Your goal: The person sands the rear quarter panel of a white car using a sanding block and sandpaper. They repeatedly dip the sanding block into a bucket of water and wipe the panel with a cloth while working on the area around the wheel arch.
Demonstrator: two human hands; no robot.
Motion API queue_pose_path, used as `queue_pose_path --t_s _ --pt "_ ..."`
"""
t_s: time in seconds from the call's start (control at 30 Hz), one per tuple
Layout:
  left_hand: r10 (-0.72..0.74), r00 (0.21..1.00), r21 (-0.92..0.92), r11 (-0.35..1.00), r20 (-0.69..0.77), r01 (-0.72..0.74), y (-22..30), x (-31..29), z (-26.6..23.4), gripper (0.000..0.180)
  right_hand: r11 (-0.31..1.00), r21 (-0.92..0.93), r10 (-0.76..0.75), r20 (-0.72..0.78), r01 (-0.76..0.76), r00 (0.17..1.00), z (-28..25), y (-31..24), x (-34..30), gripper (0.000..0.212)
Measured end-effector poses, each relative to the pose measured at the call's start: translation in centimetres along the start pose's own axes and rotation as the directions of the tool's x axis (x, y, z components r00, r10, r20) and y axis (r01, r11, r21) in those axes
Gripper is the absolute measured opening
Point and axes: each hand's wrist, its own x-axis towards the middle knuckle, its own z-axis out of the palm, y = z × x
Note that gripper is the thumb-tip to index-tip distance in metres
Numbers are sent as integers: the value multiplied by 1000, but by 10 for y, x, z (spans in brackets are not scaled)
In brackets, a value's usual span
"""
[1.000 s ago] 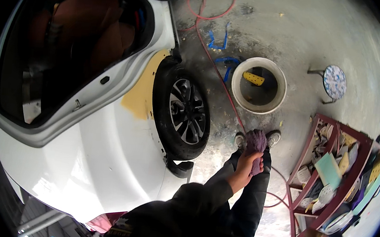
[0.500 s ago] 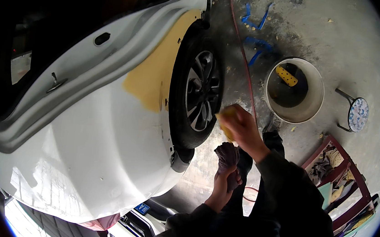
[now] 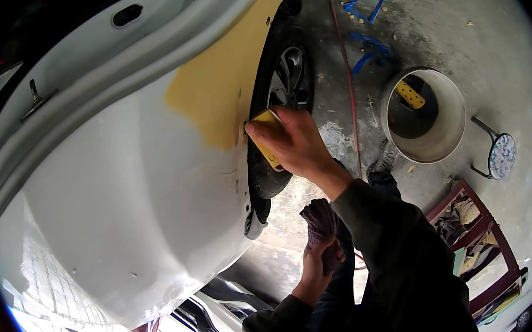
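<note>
My right hand point(image 3: 301, 146) is closed around a yellow sanding block point(image 3: 270, 121) at the edge of the wheel arch, in front of the tire point(image 3: 270, 184). Whether the block touches the panel edge I cannot tell. Just above and left of it, a tan filler patch point(image 3: 213, 78) spreads over the white car panel point(image 3: 117, 177). Lower down, my left hand point(image 3: 316, 270) grips a bunched dark purple cloth point(image 3: 319, 222), whose gathered top sticks up out of the fist.
A pale bucket point(image 3: 455, 126) of dark water holds another yellow block with holes point(image 3: 410, 95). Beyond it stands a small stool point(image 3: 502, 155). A maroon rack point(image 3: 506, 253) holds cloths and odds and ends. A red hose point(image 3: 350, 78) and blue tape scraps point(image 3: 360, 63) lie on the concrete.
My right hand has moved left and up with the sanding block, from above the cloth to the wheel arch. The view has shifted closer to the car. My left hand still holds the cloth.
</note>
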Motion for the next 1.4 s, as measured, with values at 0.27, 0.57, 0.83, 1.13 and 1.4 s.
queue_pose_path --t_s 0.27,0.57,0.83,1.13,1.4 --pt "15 1000 72 997 14 -16 22 -3 -30 21 981 -181 -79 -65 67 995 6 -8 3 24" --pt "43 999 130 990 17 -45 36 -18 -33 18 935 -328 -195 -168 131 966 11 -8 2 26" --pt "24 998 171 985 62 -34 28 -19 -32 19 991 -116 -90 -214 66 973 14 -4 -13 24" --pt "7 998 177 984 66 -19 27 -15 -35 17 872 -400 -416 -306 281 856 22 1 -8 15" --pt "25 999 197 980 24 -29 35 -13 -45 22 875 -421 -370 -265 238 890 28 -4 -6 15"
